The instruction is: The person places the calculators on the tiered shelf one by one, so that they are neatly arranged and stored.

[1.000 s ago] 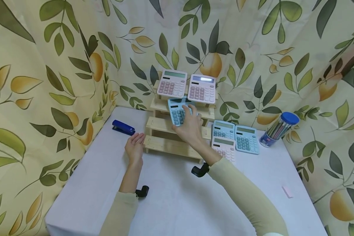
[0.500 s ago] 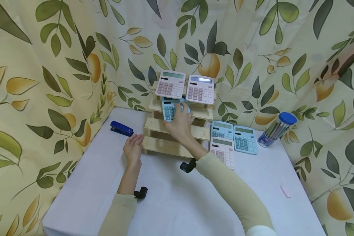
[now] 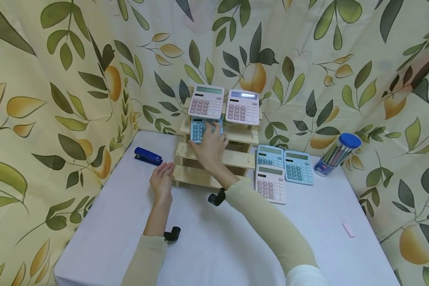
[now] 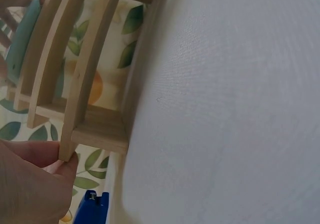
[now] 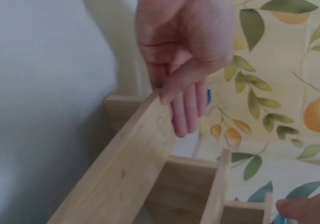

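Observation:
My left hand [image 3: 161,182] pinches the left end of the lowest step of a tiered wooden display stand [image 3: 232,158]. In the left wrist view, thumb and finger of that left hand [image 4: 37,184] lie on either side of the board's end [image 4: 67,149]. My right hand [image 3: 210,147] holds a light blue calculator [image 3: 197,131] by its sides at the second step from the top, on the left. The right hand covers part of its keys. Two pink calculators, one on the left [image 3: 206,102] and one on the right [image 3: 242,107], lean on the top step.
Right of the stand lie two blue calculators, one near it [image 3: 269,155] and one farther out [image 3: 298,169], and a pink calculator [image 3: 270,184]. A blue-lidded tub of pens [image 3: 336,155] stands beyond. A blue stapler [image 3: 148,156] lies left; a small pink block [image 3: 348,230] lies right.
My right hand has moved left with the blue calculator, which now sits straighter, below the left pink one. The left hand stays at the lowest step's end.

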### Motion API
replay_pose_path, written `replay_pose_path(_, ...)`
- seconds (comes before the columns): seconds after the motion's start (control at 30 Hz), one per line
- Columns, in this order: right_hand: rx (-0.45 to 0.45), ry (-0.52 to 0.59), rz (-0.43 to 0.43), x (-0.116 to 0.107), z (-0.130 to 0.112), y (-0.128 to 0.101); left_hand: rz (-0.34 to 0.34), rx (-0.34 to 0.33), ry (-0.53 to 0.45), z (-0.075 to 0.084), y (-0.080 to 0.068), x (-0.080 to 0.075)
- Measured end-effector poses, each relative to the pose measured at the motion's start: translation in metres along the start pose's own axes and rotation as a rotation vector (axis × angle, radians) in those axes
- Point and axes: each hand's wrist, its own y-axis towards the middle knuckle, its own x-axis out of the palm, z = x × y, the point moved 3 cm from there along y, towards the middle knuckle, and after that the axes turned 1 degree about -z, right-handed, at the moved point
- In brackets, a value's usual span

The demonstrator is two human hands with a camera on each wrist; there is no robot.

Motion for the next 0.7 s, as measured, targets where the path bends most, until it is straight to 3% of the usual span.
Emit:
replay_pose_path(0.47, -0.108, -0.001, -0.006, 0.009, -0.008, -0.011, -0.007, 0.016, -0.017, 0.000, -0.001, -0.002)
replay_pose_path(0.7, -0.138, 0.058, 0.038, -0.003, -0.001, -0.019, -0.001, -0.004, -0.013, 0.000, -0.001, 0.000)
